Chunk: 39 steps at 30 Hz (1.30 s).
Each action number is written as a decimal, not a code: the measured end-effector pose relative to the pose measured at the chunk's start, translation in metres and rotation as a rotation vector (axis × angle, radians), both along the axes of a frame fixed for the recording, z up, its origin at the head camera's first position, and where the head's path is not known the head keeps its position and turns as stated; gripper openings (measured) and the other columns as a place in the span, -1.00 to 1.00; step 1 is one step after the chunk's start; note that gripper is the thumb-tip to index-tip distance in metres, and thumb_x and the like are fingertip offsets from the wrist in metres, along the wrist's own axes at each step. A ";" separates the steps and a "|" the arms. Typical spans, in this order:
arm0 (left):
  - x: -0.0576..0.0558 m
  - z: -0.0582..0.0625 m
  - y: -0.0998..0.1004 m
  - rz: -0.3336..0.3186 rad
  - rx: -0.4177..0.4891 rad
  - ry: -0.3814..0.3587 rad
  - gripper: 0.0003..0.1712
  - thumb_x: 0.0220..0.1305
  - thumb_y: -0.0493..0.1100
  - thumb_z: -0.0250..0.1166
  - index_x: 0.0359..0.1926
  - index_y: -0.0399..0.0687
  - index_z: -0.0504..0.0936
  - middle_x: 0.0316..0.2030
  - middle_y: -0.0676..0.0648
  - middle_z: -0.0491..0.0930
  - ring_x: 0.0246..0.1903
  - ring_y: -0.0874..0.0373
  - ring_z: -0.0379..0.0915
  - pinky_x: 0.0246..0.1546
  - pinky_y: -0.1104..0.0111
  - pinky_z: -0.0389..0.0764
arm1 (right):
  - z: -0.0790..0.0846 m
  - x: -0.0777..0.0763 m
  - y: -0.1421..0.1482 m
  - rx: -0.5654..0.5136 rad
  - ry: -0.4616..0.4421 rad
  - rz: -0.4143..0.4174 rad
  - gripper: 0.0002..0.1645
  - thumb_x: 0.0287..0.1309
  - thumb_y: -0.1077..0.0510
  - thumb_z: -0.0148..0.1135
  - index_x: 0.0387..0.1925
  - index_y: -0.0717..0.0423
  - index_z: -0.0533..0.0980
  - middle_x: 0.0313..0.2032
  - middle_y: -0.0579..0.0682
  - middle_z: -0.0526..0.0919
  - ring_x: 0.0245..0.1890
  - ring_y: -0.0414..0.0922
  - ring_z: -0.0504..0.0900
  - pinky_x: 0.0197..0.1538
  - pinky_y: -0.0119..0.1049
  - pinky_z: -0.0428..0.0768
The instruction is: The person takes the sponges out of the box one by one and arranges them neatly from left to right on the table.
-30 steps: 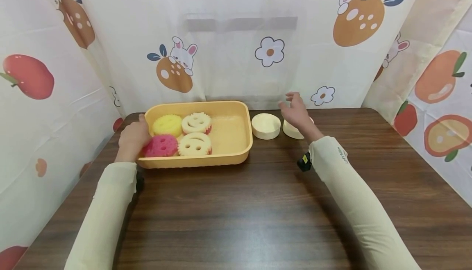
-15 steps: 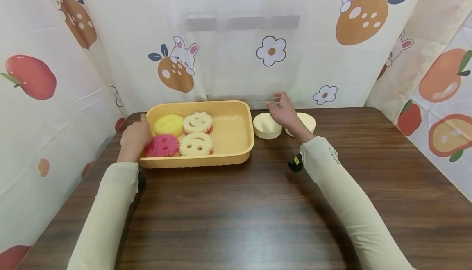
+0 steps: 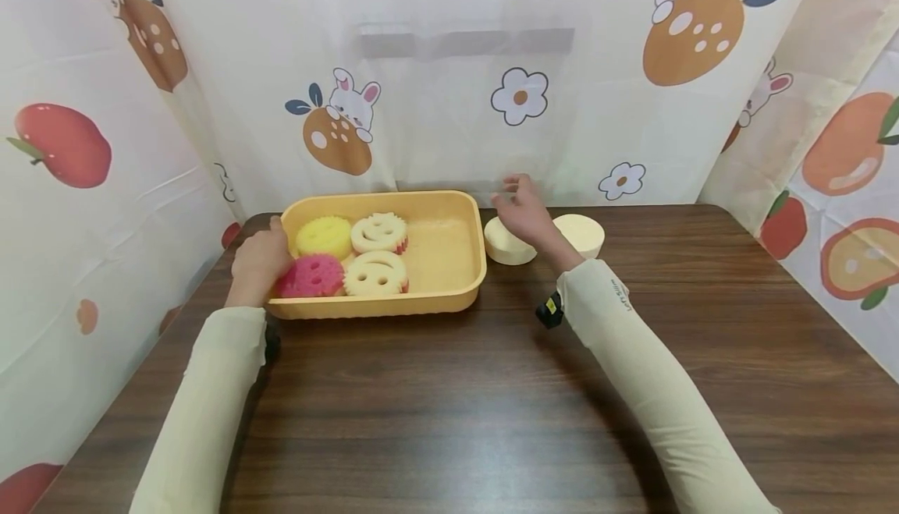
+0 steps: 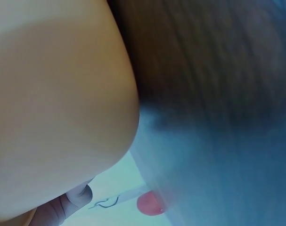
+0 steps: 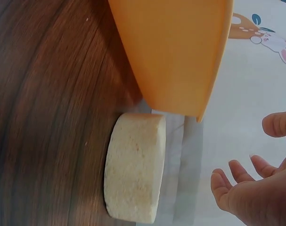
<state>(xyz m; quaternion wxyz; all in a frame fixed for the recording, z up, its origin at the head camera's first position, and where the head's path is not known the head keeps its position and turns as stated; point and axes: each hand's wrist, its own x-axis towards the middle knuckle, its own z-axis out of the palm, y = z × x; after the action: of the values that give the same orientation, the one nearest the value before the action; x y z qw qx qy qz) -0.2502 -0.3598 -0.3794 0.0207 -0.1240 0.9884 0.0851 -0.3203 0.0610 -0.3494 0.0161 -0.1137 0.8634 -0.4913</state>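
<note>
My left hand (image 3: 258, 264) grips the left end of a yellow-orange tray (image 3: 445, 253), thumb at the rim. In the left wrist view, a finger (image 4: 79, 195) shows beyond a large, blurred tan surface. Smiley sponges lie inside the tray: one yellow (image 3: 324, 238), one pink (image 3: 312, 276), and two cream ones (image 3: 379, 232) with reddish undersides. My right hand (image 3: 525, 214) hovers over a plain round cream block (image 3: 507, 250), probably a sponge, beside the tray. Its fingers are loosely bent around nothing, apart from the block (image 5: 133, 169) in the right wrist view.
A second round cream block (image 3: 581, 235) sits just to the right, partly behind my right forearm. The dark wooden table (image 3: 421, 405) stretches toward me. A patterned curtain (image 3: 449, 108) rises directly behind the tray and blocks, with more curtain at both sides.
My right hand has moved left, from over the right cream block to over the left one, uncovering most of the right block. The left hand stays on the tray.
</note>
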 end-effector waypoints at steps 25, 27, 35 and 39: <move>-0.001 0.001 0.000 0.041 0.010 0.011 -0.10 0.32 -0.16 0.07 0.51 -0.39 -0.16 0.08 -0.57 0.43 -0.05 -0.46 0.48 -0.02 -0.29 0.55 | -0.001 0.007 -0.048 -0.010 -0.028 0.113 -0.31 0.46 -0.07 -0.05 0.44 0.11 0.05 0.43 0.17 0.18 0.46 0.17 0.19 0.44 0.05 0.32; 0.000 0.001 0.000 0.043 0.013 0.010 -0.09 0.32 -0.15 0.07 0.52 -0.38 -0.18 0.09 -0.57 0.42 -0.04 -0.46 0.47 -0.03 -0.29 0.55 | 0.000 0.009 -0.052 0.002 -0.025 0.112 -0.32 0.47 -0.09 -0.06 0.44 0.08 0.05 0.43 0.14 0.19 0.46 0.15 0.20 0.45 0.03 0.32; -0.001 -0.001 -0.002 0.041 0.010 0.018 -0.10 0.32 -0.16 0.08 0.52 -0.37 -0.16 0.11 -0.58 0.40 -0.02 -0.47 0.46 -0.02 -0.28 0.55 | -0.001 0.013 -0.067 -0.012 -0.018 0.123 -0.30 0.46 -0.08 -0.04 0.45 0.11 0.06 0.41 0.14 0.22 0.44 0.15 0.23 0.41 0.04 0.36; -0.002 -0.001 -0.001 0.039 0.012 0.017 -0.09 0.31 -0.17 0.10 0.52 -0.37 -0.15 0.10 -0.57 0.42 -0.07 -0.42 0.49 -0.05 -0.27 0.58 | -0.003 0.013 -0.072 -0.004 -0.013 0.126 -0.30 0.45 -0.09 -0.04 0.45 0.11 0.07 0.41 0.15 0.23 0.42 0.15 0.25 0.39 0.04 0.38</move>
<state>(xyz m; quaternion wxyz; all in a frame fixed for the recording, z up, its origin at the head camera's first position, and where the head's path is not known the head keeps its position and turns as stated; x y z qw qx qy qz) -0.2525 -0.3610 -0.3803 0.0116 -0.1423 0.9854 0.0923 -0.3071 -0.0111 -0.3527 0.0524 -0.1648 0.8534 -0.4917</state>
